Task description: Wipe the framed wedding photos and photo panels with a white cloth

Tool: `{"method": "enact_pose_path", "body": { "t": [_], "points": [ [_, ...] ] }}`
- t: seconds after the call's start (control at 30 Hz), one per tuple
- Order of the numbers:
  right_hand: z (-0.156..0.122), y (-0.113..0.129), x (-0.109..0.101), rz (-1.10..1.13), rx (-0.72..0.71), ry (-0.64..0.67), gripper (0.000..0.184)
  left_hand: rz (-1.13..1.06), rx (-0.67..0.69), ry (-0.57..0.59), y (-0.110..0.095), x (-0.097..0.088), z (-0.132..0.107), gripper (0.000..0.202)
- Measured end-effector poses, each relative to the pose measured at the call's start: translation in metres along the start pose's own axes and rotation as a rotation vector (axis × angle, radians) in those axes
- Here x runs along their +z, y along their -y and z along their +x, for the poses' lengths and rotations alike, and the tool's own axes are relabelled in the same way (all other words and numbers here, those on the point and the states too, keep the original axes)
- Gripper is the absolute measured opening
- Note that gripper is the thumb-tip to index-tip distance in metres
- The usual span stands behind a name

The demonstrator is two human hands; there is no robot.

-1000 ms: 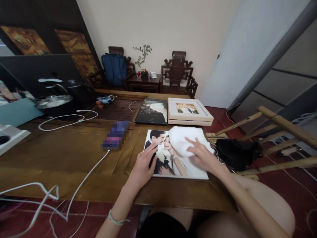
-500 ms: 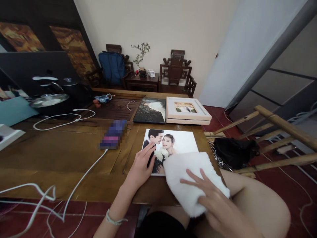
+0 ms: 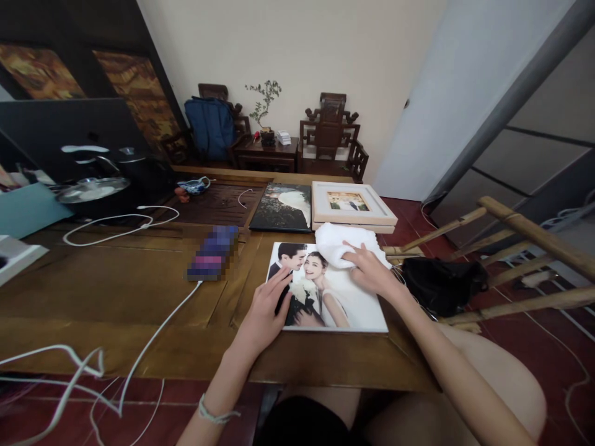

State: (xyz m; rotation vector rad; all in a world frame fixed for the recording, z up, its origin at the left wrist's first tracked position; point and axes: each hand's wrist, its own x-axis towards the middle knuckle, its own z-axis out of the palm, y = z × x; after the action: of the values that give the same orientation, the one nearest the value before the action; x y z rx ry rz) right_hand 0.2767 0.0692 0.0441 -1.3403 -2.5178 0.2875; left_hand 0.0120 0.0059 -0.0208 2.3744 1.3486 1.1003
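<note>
A big brown wooden table (image 3: 125,266) is seen under both hands. Far in front of the hands, a dark carved chair (image 3: 329,133) is set by the wall. Wooden rails (image 3: 525,234) are seen to the right of the right hand. Far ahead of the left hand and a bit to its left, a blue bag (image 3: 211,130) is propped on a seat. A black bag (image 3: 439,282) is seen just to the right of the right arm.

A shiny photo (image 3: 325,297) of two people is laid flat on the table, between the hands and partly under them. A thick pale frame (image 3: 348,202) is placed ahead of the right hand, and a dark picture (image 3: 283,210) is set at its left side.

A fluffy white cloth (image 3: 341,238) is spread under the right hand (image 3: 374,269), and the photo's top right corner is covered by it. The right fingers are kept apart on top of the cloth. The left hand (image 3: 267,310) is laid wide on the photo's left edge, with nothing gripped.

Left of the left hand, a blurred phone (image 3: 211,257) is joined to a white cord (image 3: 199,285). A pale bracelet (image 3: 216,412) is worn on the left wrist.
</note>
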Motion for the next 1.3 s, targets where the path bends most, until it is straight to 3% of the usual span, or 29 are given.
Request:
{"method": "enact_pose_path", "body": {
  "t": [0.13, 0.33, 0.5, 0.67, 0.93, 1.07, 1.17, 1.3],
  "points": [
    [-0.034, 0.016, 0.005, -0.055, -0.029, 0.034, 0.056, -0.001, 0.003, -0.017, 0.000, 0.001, 0.000, 0.038],
    [-0.106, 0.062, 0.005, -0.091, -0.133, 0.092, 0.042, 0.021, 0.005, -0.006, -0.001, 0.000, -0.001, 0.039],
    [-0.129, 0.088, 0.007, -0.101, -0.194, 0.137, 0.041, 0.025, 0.013, 0.001, -0.002, -0.001, 0.000, 0.041],
    [-0.103, 0.077, 0.004, -0.073, -0.177, 0.168, 0.047, 0.023, 0.036, -0.005, 0.000, 0.000, -0.001, 0.041],
    [-0.009, 0.028, 0.001, -0.036, -0.066, 0.113, 0.053, -0.007, 0.036, 0.001, 0.004, 0.001, -0.002, 0.043],
    [0.024, 0.016, -0.002, -0.032, -0.051, 0.083, 0.061, -0.019, 0.032, 0.002, 0.003, 0.000, -0.002, 0.043],
    [0.026, 0.022, 0.001, -0.044, -0.029, 0.071, 0.062, -0.027, 0.033, -0.007, 0.003, 0.000, -0.002, 0.043],
    [-0.008, 0.046, 0.014, -0.089, -0.052, 0.089, 0.056, -0.019, 0.034, -0.017, 0.003, 0.001, -0.002, 0.044]
  ]
}}
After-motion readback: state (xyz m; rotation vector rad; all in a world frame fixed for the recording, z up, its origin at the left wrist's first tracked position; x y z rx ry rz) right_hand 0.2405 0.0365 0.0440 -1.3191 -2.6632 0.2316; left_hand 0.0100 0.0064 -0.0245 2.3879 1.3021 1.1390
